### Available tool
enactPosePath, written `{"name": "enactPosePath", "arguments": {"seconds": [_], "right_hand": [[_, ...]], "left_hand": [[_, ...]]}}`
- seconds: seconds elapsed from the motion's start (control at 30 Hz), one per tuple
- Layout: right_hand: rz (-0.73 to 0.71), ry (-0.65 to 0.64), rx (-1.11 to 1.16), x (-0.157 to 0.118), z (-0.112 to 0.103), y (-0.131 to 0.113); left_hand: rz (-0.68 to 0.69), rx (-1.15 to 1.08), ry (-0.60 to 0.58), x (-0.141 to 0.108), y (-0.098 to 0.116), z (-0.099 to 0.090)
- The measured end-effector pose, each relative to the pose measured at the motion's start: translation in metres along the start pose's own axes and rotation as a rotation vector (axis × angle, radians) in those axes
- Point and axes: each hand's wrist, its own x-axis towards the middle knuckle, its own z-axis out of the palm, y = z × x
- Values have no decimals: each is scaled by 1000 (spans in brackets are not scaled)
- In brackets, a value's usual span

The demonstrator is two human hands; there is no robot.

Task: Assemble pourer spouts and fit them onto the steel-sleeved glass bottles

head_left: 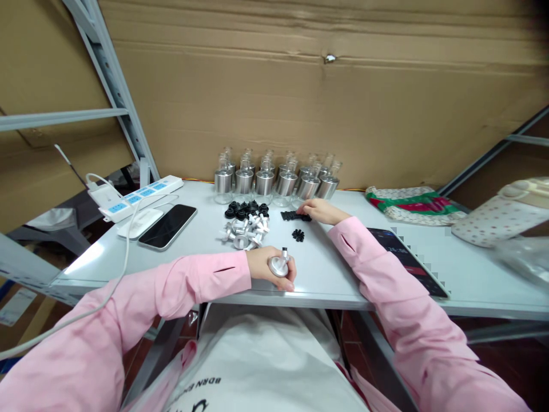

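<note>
Near the table's front edge, my left hand point(271, 268) is closed around a silver metal cap point(279, 265) with a short spout and a black tip on top. My right hand point(319, 210) reaches to the back, its fingertips bent down onto a row of small black parts point(291, 216); whether it pinches one is hidden. A small cluster of black pieces point(298, 235) lies just in front of that row. Left of it are a pile of silver-white spouted caps point(249, 232) and a heap of black round stoppers point(246, 210).
Rows of glass bottles with metal sleeves point(265, 184) stand along the cardboard wall point(274, 97). At left lie a phone point(168, 227), a white charger point(140, 223) and a power strip point(141, 197). At right are a tablet point(409, 260), a patterned cloth point(414, 205) and a dotted white container point(497, 214).
</note>
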Motion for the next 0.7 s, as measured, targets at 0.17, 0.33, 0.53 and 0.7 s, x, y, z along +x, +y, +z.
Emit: {"name": "enactPosePath", "arguments": {"seconds": [0.17,0.33,0.53,0.7], "right_hand": [[-42,10,-40,2,3,-4],[-133,50,-24,4,8,-7],[-288,152,17,11,21,-16],[-337,155,16,14,27,-19]], "left_hand": [[-9,-1,-5,0,-1,0],[-11,-16,6,0,-1,0],[-12,-24,8,0,0,1],[-20,-25,5,0,0,1]]}}
